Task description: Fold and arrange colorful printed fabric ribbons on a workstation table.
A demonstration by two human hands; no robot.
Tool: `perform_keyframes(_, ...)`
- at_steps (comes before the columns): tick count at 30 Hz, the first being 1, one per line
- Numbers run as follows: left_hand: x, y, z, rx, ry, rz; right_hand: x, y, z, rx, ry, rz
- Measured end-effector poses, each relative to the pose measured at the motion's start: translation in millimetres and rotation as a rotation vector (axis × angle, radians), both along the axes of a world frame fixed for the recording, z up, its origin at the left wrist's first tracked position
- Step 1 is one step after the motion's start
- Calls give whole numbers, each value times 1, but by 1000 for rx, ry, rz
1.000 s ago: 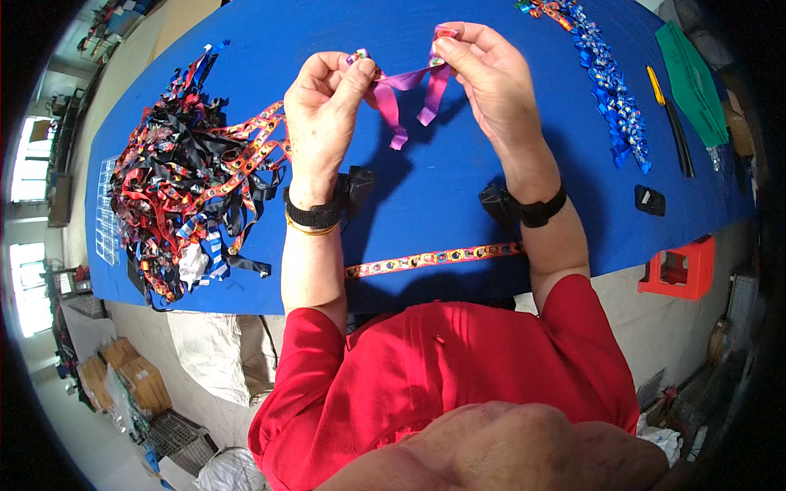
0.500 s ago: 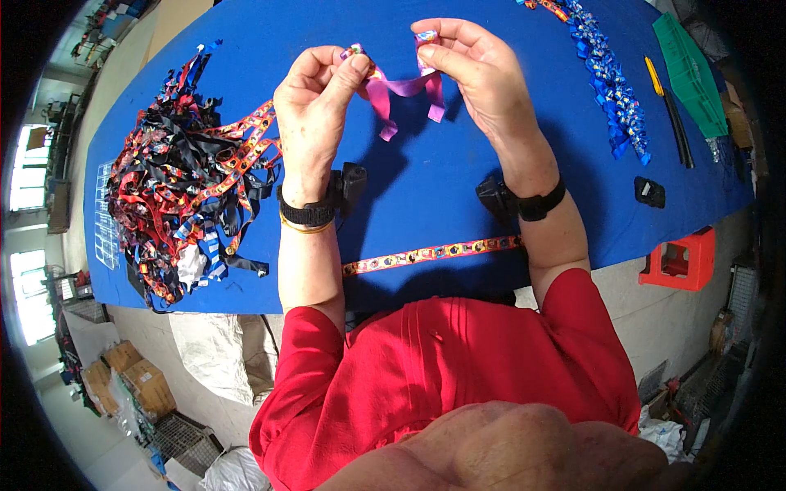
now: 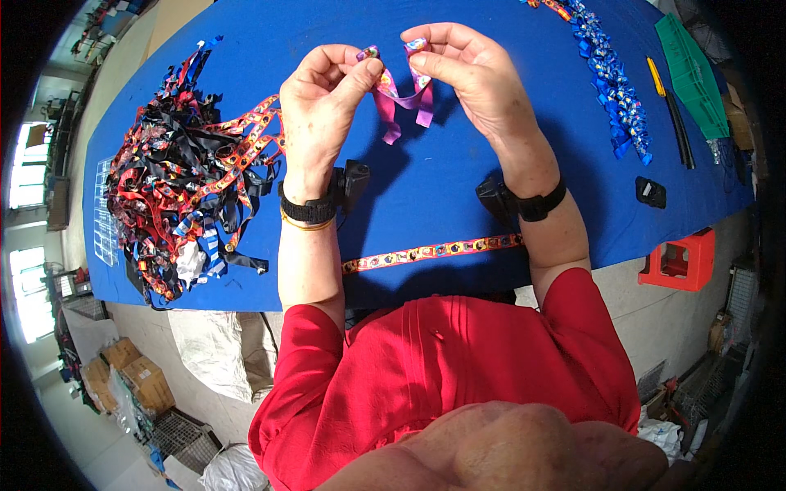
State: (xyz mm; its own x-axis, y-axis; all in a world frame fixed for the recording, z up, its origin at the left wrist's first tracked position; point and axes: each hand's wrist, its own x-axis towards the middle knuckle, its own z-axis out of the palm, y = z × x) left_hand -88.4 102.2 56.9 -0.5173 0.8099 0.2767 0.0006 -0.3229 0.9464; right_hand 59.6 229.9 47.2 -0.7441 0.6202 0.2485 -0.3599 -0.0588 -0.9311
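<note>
A long table [image 3: 458, 188] under a bright blue cover fills the upper picture, its near edge bending with the lens. Below it runs pale concrete floor [image 3: 639, 311] — evenly lit, no hard shadows. At the right, just under the table edge, sits a red plastic stool [image 3: 678, 260]. Down at the lower left, brown cardboard boxes [image 3: 123, 372] crowd together, a white sack [image 3: 214, 352] lies slumped beside them, and a wire crate [image 3: 176, 430] stands near the bottom rim. Along the far left edge, windows [image 3: 24, 172] blaze white with daylight — that side is clearly the brightest. The lower right stays dim, with clutter too dark to tell apart.
</note>
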Motion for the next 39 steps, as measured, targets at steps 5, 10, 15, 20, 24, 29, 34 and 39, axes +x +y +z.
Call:
perform_keyframes(5,1,0,3,12,-9,-50,-2,-2,0,-15,13,-24)
perform_keyframes(10,5,-2,3,12,41,-56,-2,-9,0,-39,-14,-11)
perform_keyframes(15,5,-1,0,42,27,-49,-3,-13,1,-46,-13,37)
perform_keyframes(20,7,-1,1,45,16,-36,-4,-16,2,-16,-5,24)
perform_keyframes(24,7,-1,0,8,32,-10,-5,-17,2,45,-24,-21)
perform_keyframes(29,7,0,1,-14,74,27,-5,-17,3,98,-57,-35)
perform_keyframes(34,-7,2,-4,64,136,108,-2,-6,6,63,80,-161)
perform_keyframes(39,0,1,-2,-66,83,24,-5,-9,7,88,153,-299)
